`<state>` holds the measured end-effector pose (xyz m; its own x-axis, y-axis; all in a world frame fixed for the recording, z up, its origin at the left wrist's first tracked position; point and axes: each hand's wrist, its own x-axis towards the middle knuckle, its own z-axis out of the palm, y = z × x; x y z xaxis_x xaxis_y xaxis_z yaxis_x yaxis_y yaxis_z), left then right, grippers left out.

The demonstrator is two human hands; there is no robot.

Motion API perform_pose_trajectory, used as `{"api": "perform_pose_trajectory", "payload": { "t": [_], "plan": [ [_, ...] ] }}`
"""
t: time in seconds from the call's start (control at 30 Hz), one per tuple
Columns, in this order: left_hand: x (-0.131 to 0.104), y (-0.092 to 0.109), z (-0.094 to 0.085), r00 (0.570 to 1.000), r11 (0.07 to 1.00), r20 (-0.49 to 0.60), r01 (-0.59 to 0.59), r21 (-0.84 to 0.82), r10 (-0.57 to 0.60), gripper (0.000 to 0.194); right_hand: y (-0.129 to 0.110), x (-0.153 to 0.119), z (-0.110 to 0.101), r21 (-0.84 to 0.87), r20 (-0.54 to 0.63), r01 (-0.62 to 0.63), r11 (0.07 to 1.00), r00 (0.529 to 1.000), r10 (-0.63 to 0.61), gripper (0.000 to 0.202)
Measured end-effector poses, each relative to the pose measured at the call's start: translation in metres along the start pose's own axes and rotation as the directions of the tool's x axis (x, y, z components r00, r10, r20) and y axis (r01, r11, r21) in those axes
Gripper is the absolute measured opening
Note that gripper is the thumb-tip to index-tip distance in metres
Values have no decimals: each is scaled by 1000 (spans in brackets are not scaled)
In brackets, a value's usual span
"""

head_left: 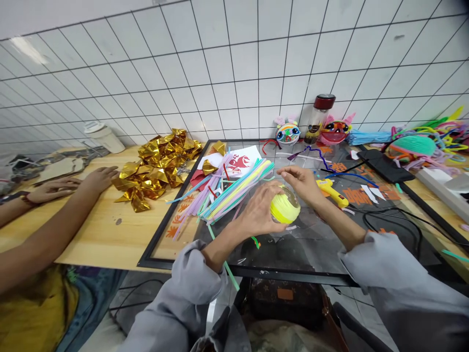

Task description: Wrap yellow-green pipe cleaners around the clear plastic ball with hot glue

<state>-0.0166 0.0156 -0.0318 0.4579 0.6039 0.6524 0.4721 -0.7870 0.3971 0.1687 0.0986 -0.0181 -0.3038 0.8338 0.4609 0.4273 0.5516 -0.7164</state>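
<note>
My left hand (260, 208) is wrapped round a ball (286, 208), its lower part covered in bright yellow fuzzy strands and its upper part see-through. Just above and right of it, my right hand (299, 182) is closed, thumb and fingertips together; whatever they pinch is too small to make out. Left of the ball lies a bundle of pastel pipe cleaners (240, 190) in yellow, green, blue and lilac. A yellow glue gun (332, 192) rests on the black-framed board (293, 259), right of my right hand.
Gold foil pieces (157, 164) are heaped at left, beside a co-worker's hands (97, 181). Two decorated balls with faces (287, 132) and a bottle (318, 117) stand by the tiled wall. At right lie a black phone (384, 165), a black cable (399, 211) and colourful pipe cleaners (445, 134).
</note>
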Motion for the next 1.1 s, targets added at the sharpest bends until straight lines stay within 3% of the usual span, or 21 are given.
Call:
{"api": "perform_pose_trajectory", "payload": {
  "t": [0.2,0.33,0.6,0.8,0.9,1.0,1.1],
  "plan": [
    [2,4,-10,996,992,-7,92,-83,-93,78,12,56,24,-247,114,82,966,992,-55,37],
    [3,3,-17,979,973,-56,188,-133,-197,77,18,82,40,-421,263,97,902,965,19,37],
    [2,-18,-17,894,882,-132,382,-276,-429,84,18,75,36,-608,426,175,774,895,132,28],
    [2,-26,-15,869,848,-119,427,-313,-481,83,13,65,26,-648,436,231,726,894,104,27],
    [3,-28,-16,833,809,-98,490,-325,-544,82,13,60,19,-653,417,247,715,907,67,26],
    [5,-32,-17,785,748,-65,559,-357,-617,80,17,58,5,-681,356,227,696,933,44,29],
    [5,-33,-18,769,720,-50,573,-392,-638,81,28,59,-16,-721,239,150,676,970,40,29]
  ]
}}
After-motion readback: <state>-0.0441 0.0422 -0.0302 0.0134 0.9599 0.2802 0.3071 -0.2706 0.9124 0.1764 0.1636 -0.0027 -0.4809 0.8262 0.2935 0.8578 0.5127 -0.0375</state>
